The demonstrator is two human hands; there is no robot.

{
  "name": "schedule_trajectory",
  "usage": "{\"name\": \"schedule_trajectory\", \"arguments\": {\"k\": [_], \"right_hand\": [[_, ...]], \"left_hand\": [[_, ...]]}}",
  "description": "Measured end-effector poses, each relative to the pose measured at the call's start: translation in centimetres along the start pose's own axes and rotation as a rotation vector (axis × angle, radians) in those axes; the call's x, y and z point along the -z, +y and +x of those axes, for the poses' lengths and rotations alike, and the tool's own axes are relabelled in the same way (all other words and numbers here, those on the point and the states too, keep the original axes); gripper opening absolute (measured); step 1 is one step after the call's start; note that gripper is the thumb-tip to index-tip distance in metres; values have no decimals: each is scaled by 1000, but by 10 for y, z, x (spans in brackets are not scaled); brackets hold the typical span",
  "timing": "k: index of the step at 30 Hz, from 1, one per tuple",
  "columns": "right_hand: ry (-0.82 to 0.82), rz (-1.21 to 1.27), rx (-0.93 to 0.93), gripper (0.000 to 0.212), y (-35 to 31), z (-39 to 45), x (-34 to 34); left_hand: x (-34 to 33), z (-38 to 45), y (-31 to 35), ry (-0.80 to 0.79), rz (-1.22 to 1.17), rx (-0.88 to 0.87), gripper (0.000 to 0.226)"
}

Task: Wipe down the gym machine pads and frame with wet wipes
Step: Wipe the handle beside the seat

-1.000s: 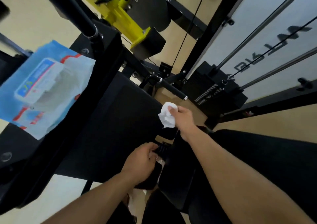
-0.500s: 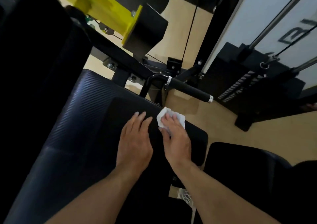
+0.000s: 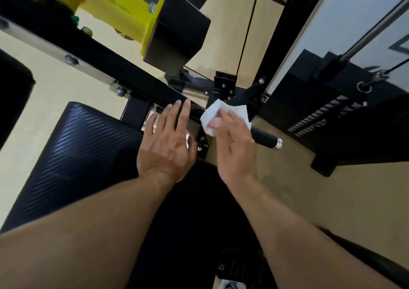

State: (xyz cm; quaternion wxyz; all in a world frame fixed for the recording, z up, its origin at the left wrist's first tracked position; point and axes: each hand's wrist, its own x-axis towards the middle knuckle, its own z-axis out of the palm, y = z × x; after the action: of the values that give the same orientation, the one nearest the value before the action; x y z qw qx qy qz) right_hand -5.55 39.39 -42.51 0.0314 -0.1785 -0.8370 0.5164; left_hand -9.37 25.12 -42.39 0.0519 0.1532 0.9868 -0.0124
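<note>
Head view: the right hand (image 3: pixel 234 147) lies flat with its fingers (image 3: pixel 228 120) straight, pressing a white wet wipe (image 3: pixel 218 113) down over the near end of a black handle bar (image 3: pixel 265 137). The bar's long axis runs from under the wipe out to the lower right, ending in a chrome cap well clear of the hand, so a stroke along it would, in my judgement, carry the wipe away from the body toward that cap. The right hand is the nearer one to the bar by far. The left hand (image 3: pixel 168 140) is spread open, fingers straight, its tips on the black frame beam (image 3: pixel 124 71) that slants from upper left to the centre; it holds nothing and seems to steady the person. The wipe sits just right of those tips, not touching them.

Below and left of both hands lies 1 ribbed black pad (image 3: pixel 73 147), glossy under the light. Above it a yellow bracket (image 3: pixel 124 16) meets a black block. To the right stands the weight stack (image 3: pixel 327 116) behind guide rods, and the floor (image 3: pixel 332 200) around is pale wood, with open room on the bar's far side.
</note>
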Motion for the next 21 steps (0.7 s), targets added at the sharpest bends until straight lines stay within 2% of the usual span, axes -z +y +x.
{"name": "schedule_trajectory", "arguments": {"k": [3, 5, 7, 9, 12, 14, 16, 18, 21], "right_hand": [[68, -6, -25, 25, 5, 11, 1], [-20, -111, 11, 36, 10, 24, 3], [-98, -282, 136, 41, 27, 28, 7], [-39, -324, 149, 47, 49, 26, 18], [184, -283, -14, 57, 56, 22, 21], [178, -238, -56, 57, 32, 21, 8], [165, -46, -49, 53, 8, 18, -8], [233, 160, -91, 43, -4, 19, -13], [234, 165, -109, 26, 5, 23, -8]], "left_hand": [[-1, 1, -1, 13, 0, 7, 78], [-2, 1, 0, 21, 1, 5, 80], [-3, 0, 0, 32, 5, 3, 81], [-3, 1, 0, 29, 15, 1, 81], [-3, 2, 1, 31, 28, -1, 81], [-3, 3, 0, 31, 37, -2, 81], [-3, 4, 0, 36, 37, -3, 81], [-4, 4, 0, 43, 28, 3, 82], [-5, 4, -1, 45, 34, -4, 82]]}}
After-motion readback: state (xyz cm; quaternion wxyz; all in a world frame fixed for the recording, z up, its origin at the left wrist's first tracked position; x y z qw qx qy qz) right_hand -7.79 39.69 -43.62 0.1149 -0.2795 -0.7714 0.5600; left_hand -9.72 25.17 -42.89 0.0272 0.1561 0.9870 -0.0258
